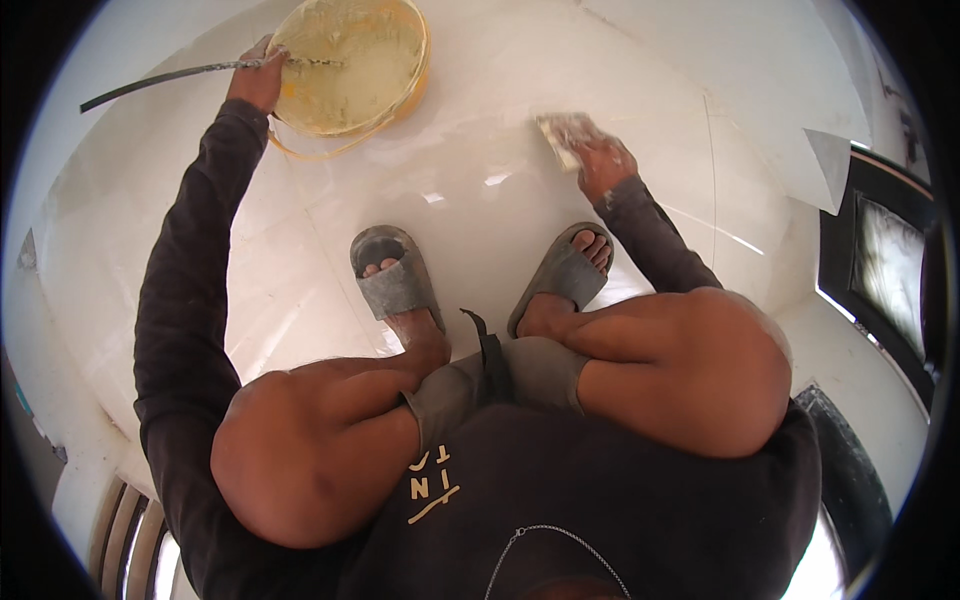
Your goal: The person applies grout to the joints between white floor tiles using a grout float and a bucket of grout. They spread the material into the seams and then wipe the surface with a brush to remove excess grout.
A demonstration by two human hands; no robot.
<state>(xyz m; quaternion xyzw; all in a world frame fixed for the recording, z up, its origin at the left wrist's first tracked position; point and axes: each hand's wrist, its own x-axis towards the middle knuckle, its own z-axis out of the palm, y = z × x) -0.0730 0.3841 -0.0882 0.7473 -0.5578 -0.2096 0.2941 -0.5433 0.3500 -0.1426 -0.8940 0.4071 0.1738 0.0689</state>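
At the upper left, my left hand (258, 78) is closed at the rim of a round yellow bucket (345, 95), whose inside is coated with pale yellowish paste. A long, thin dark rod (160, 79) passes through that hand. Its outer end sticks out to the left, and a paste-smeared part reaches over the bucket. Further right, my right hand (607, 165) grips a flat, pale, paste-smeared tool (558, 142) low over the floor. White smears cover its fingers, and the tool's exact kind is hard to make out.
My feet in grey slide sandals (398, 287) stand apart on the glossy pale tile floor (480, 150). White walls (760, 50) curve round the far side. At the right is a dark-framed panel (885, 260), and slatted brown bars (128, 530) show at the lower left.
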